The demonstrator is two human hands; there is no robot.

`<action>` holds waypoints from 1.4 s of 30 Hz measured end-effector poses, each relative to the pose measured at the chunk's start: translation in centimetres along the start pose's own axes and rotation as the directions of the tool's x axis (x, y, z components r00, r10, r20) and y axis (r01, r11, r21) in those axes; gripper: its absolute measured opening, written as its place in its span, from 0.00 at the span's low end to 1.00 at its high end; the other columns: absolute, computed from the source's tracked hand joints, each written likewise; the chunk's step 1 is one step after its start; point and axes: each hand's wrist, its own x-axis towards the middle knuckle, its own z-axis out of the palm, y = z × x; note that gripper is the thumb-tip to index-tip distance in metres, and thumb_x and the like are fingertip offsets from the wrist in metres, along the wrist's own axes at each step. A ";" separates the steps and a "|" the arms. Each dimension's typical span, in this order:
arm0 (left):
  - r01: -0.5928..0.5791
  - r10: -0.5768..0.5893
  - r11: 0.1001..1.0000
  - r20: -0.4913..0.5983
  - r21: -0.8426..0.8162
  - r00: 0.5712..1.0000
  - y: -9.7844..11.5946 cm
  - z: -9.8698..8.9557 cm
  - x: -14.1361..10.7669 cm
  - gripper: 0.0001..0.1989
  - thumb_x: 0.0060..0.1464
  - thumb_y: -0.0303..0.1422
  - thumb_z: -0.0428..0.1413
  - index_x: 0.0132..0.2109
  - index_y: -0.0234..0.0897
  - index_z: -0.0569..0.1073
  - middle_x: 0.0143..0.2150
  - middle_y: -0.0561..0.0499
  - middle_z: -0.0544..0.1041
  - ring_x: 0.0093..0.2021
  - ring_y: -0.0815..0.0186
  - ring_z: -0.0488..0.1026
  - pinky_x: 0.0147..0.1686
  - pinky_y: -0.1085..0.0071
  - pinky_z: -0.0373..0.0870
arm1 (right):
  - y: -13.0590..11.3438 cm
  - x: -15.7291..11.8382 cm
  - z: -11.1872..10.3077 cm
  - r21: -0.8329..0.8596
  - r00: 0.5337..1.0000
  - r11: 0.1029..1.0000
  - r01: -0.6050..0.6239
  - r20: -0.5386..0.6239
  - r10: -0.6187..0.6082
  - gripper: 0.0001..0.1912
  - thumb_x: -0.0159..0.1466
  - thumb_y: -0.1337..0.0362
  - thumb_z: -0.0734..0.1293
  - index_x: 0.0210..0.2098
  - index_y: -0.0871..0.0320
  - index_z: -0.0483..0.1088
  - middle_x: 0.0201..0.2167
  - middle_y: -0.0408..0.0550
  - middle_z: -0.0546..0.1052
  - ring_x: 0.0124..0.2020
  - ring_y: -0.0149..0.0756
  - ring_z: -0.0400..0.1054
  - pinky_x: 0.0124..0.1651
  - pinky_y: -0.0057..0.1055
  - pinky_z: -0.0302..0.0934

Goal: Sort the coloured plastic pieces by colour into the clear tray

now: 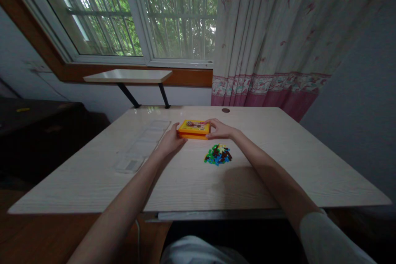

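A yellow-and-orange plastic box (194, 128) with a printed picture on its lid is held between my two hands, toward the back of the desk. My left hand (170, 140) grips its left side, thumb at the corner. On the opposite side, my right hand (220, 129) clasps the right end, with fingers along the top edge and thumb lower down. Just in front of the box lies a heap of small colourful plastic pieces (218, 155), in green, blue, dark brown and pale yellow. Whether the box's underside touches the desk I cannot tell.
A clear plastic compartment case (140, 148) lies left of my left forearm on the pale wooden desk (185, 185). At the back left stands a raised white shelf (128, 76) on black legs. A round cable hole (225, 110) sits near the rear edge, before the curtain (262, 49).
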 end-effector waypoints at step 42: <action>0.172 -0.177 0.938 -0.011 0.302 0.984 0.6 -1.8 -0.5 0.16 0.50 0.29 0.47 0.44 0.33 0.75 0.40 0.41 0.77 0.40 0.58 0.73 0.38 0.70 0.66 | 1.6 6.0 2.1 -0.040 0.738 0.776 -0.630 -0.344 0.581 0.18 0.55 0.51 0.65 0.26 0.60 0.76 0.25 0.50 0.76 0.29 0.34 0.69 0.30 0.25 0.54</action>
